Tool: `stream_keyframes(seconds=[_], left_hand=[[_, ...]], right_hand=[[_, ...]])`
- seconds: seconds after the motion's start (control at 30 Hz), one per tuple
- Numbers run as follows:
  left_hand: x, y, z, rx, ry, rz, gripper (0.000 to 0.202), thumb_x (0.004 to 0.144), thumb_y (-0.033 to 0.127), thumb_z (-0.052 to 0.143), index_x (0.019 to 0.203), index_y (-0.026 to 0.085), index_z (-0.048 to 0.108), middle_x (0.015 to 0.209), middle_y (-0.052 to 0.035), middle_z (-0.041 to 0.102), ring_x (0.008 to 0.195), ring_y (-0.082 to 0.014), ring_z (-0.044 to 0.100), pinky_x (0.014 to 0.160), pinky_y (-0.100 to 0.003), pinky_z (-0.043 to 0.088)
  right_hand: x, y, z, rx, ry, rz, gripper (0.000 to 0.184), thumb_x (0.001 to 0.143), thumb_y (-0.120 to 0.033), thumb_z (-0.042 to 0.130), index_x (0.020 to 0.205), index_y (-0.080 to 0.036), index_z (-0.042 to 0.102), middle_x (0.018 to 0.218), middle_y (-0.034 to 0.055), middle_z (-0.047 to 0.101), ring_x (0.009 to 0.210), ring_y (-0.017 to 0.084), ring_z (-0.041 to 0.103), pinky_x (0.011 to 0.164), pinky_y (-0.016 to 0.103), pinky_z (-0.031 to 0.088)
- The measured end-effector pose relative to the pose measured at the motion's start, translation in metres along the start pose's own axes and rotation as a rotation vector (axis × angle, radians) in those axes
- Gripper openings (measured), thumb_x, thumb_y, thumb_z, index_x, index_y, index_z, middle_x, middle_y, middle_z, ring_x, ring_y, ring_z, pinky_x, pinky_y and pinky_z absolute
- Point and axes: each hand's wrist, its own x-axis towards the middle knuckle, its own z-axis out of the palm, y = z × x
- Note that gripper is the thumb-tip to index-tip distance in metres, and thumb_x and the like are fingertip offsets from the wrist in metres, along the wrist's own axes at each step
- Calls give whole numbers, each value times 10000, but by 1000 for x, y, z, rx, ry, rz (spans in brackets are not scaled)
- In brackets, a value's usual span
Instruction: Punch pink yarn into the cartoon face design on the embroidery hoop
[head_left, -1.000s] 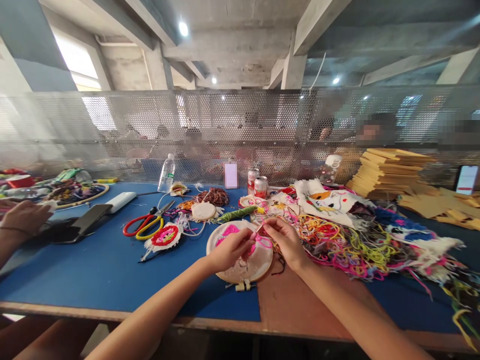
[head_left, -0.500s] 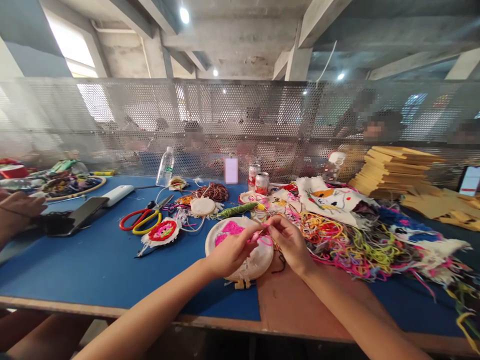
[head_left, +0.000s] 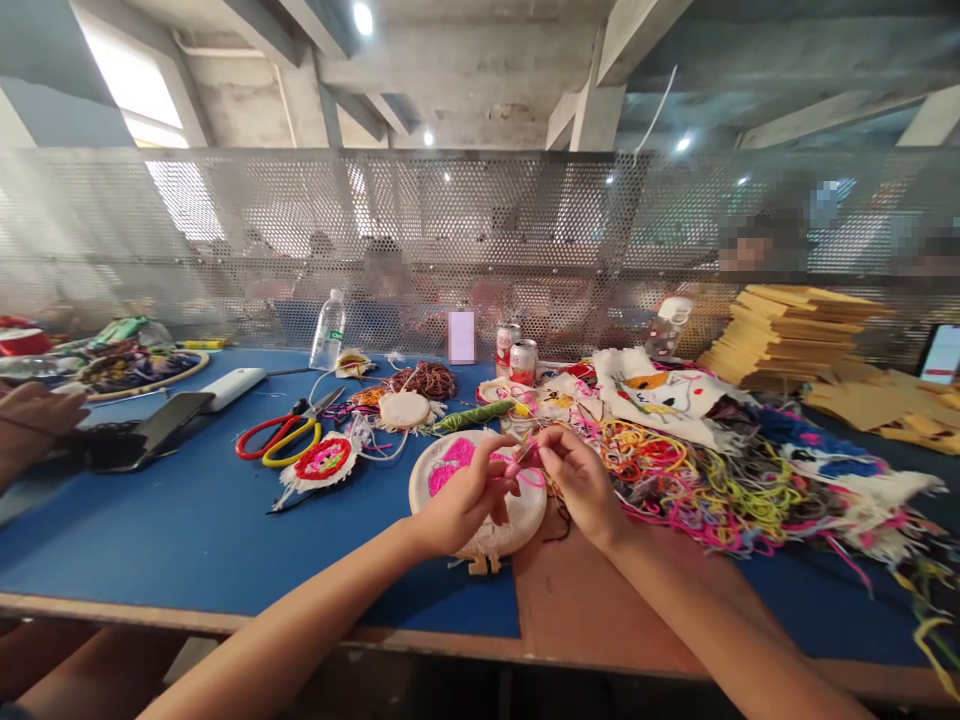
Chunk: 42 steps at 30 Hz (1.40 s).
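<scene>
Above an embroidery hoop (head_left: 525, 525) my two hands meet. The hoop lies on the table with white cloth in it, partly worked in bright pink loops (head_left: 452, 462). Bright pink yarn is pinched in the fingertips of my right hand (head_left: 576, 478). My left hand (head_left: 466, 497) is closed at the thumb and forefinger on the same yarn, its other fingers curled loosely. A thin tool or needle may be between the fingertips, too small to make out. My left hand and forearm hide part of the hoop.
Left of the hoop lie scissors (head_left: 281, 440) and a round red-and-pink embroidered patch (head_left: 324, 462). A bottle (head_left: 328, 330) and drink cans (head_left: 523, 362) stand behind. Tangled yarn (head_left: 697, 480) is heaped at right, near stacked yellow pieces (head_left: 787, 335). Another person's hand (head_left: 37, 425) is far left.
My left hand's fingers have loosened and spread slightly near the pink yarn. My right hand stays almost in place, still pinching. The hoop has not visibly moved on the table.
</scene>
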Motion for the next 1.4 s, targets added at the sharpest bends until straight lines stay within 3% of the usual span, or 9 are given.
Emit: stream_keyframes(seconds=[0.17,0.33,0.47,0.67,0.8,0.9,1.2,1.4], left_hand=[[1,2,0,-29,5,-29,314,937,336,315,1220,230,230,818,-1,507,558,-71,550,485,-176,403],[2,-1,0,-46,9,-29,316,934,352,315,1215,228,243,828,-4,504,548,-71,543,475,-181,415],[2,-4,-1,-60,-7,-25,308,937,343,307,1214,227,239,836,-8,499,550,-66,540,488,-181,431],[2,-2,-1,-49,8,-22,311,935,341,317,1211,222,236,800,3,495,536,-64,534,458,-160,403],[3,1,-2,-49,7,-39,320,932,361,317,1208,216,244,783,13,482,527,-64,529,469,-173,419],[4,2,-2,-55,2,-39,339,931,375,317,1219,208,253,792,11,477,531,-63,526,484,-183,429],[5,4,-5,-82,67,-111,396,930,402,299,1230,151,356,518,68,429,425,-80,445,397,-165,333],[6,-3,-7,-31,60,-126,402,922,408,315,1247,182,385,586,51,456,450,-78,465,404,-170,358]], right_hand=[[-1,3,0,41,3,17,158,822,-377,550,816,-222,517,766,-17,520,720,128,518,683,240,439],[1,4,0,160,33,123,212,805,-413,562,931,-242,549,875,5,590,809,169,592,775,318,489],[3,2,1,122,20,137,191,762,-386,627,827,-217,564,790,9,615,776,175,606,787,338,502],[3,2,3,241,0,152,162,803,-380,557,788,-239,477,786,-3,613,756,195,631,767,375,519],[4,1,2,330,-5,174,121,825,-356,526,869,-244,511,805,-7,623,778,188,635,783,372,511],[5,0,1,303,-25,192,172,806,-355,574,922,-228,553,829,5,641,783,174,638,817,362,500],[9,4,-2,298,23,247,145,749,-335,629,761,-204,568,758,-14,600,766,164,618,788,347,515],[11,5,-6,130,-41,262,254,784,-454,567,853,-213,606,861,22,600,860,175,574,722,292,501]])
